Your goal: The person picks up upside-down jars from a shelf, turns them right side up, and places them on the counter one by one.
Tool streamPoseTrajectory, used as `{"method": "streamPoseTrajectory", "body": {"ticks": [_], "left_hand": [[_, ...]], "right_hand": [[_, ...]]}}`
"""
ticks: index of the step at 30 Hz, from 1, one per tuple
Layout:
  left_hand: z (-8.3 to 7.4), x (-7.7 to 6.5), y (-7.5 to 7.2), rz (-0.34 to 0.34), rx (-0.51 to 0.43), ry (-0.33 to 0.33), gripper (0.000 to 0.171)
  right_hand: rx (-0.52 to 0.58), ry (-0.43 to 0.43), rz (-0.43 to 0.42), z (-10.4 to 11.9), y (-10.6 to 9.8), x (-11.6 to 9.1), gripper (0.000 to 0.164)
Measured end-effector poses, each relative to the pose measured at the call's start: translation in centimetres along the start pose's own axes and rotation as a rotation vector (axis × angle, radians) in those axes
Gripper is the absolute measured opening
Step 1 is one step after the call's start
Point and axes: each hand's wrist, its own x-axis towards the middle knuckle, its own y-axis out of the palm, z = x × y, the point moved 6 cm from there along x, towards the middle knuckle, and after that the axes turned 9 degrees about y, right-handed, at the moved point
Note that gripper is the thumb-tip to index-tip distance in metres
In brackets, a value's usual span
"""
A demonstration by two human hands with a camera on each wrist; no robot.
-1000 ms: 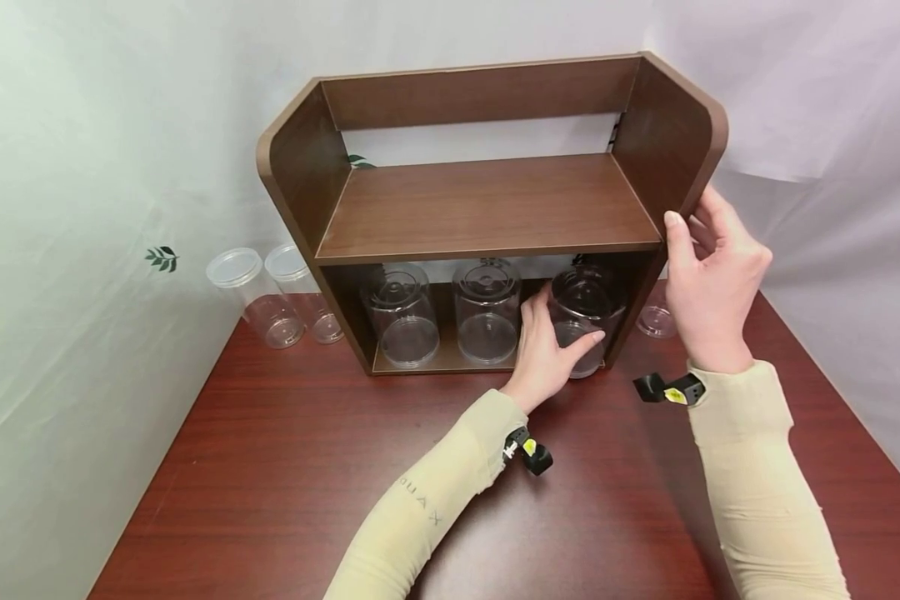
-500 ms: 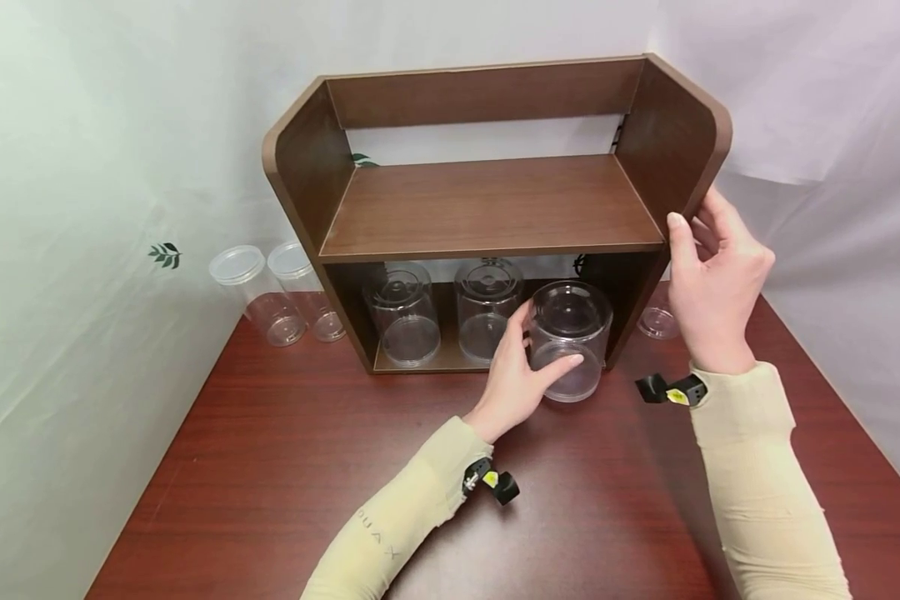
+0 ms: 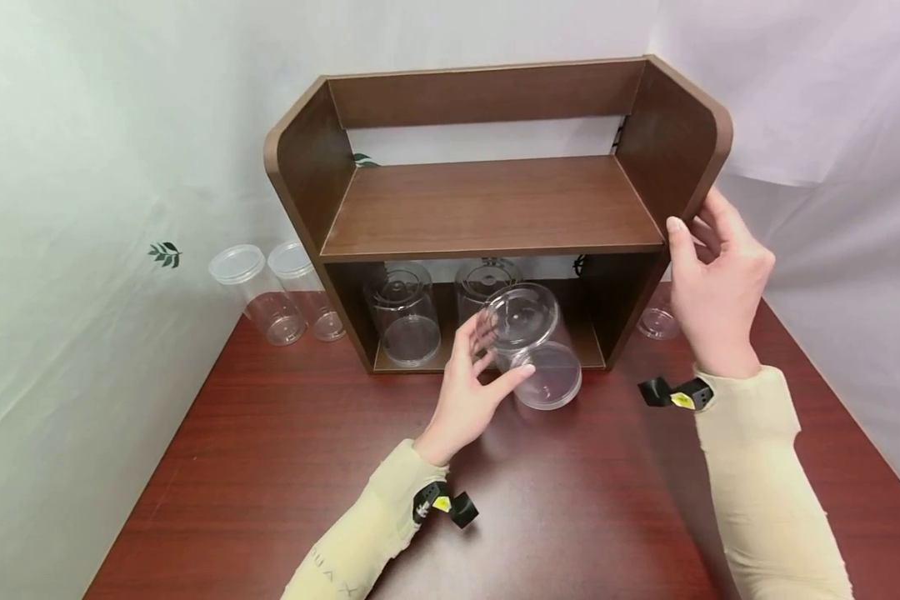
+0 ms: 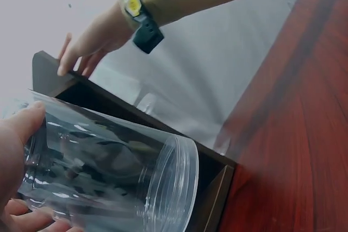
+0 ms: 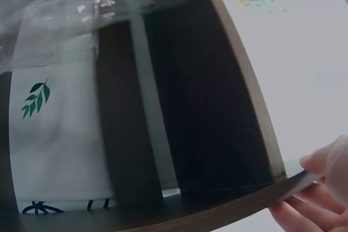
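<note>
My left hand grips a wide clear plastic jar, its thumb across the near side and its fingers behind. Tilted, the jar overlaps the front of the lower compartment in the head view; in the left wrist view the jar fills the lower left. With thumb and fingers, my right hand holds the right side panel of the brown wooden shelf. That panel's edge is between thumb and fingers in the right wrist view, where the hand shows at the lower right.
Inside the lower compartment stand two similar clear jars, one at the left and one mid-shelf, partly hidden. Left of the shelf are two slim lidded jars; another clear jar shows at the right. All rest on a reddish-brown table.
My left hand has drawn the jar out from the right end of the lower compartment, moving it left and toward me, and it has become tilted. My right hand stays on the side panel.
</note>
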Motion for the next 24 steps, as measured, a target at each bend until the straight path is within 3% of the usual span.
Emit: {"method": "streamPoseTrajectory", "body": {"ticks": [5, 11, 13, 15, 17, 21, 24], "left_hand": [[-0.4, -0.4, -1.1, -0.021, -0.044, -0.008, 0.077], [-1.2, -0.7, -2.0, -0.041, -0.112, 0.009, 0.075], [-1.5, -0.8, -2.2, -0.049, -0.138, 0.009, 0.074], [-1.7, -0.9, -2.3, -0.052, -0.165, 0.01, 0.073], [-1.9, -1.0, -2.4, -0.056, -0.203, 0.012, 0.072], [-2.2, -1.2, -2.4, -0.052, -0.256, 0.039, 0.071], [-2.4, -1.4, -2.5, -0.056, -0.27, 0.067, 0.069]], "right_hand": [[0.047, 0.046, 0.063, 0.7, -0.6, -1.3, 0.057], [0.189, -0.078, 0.022, 4.3, -1.5, -5.3, 0.059], [0.251, -0.123, 0.052, 4.9, -1.5, -6.6, 0.057], [0.283, -0.168, 0.132, 5.1, -1.1, -7.7, 0.062], [0.295, -0.199, 0.266, 4.9, -0.5, -8.6, 0.071], [0.224, -0.24, 0.542, 3.9, 0.9, -10.2, 0.09], [0.154, -0.231, 0.669, 3.0, 1.8, -11.4, 0.105]]}}
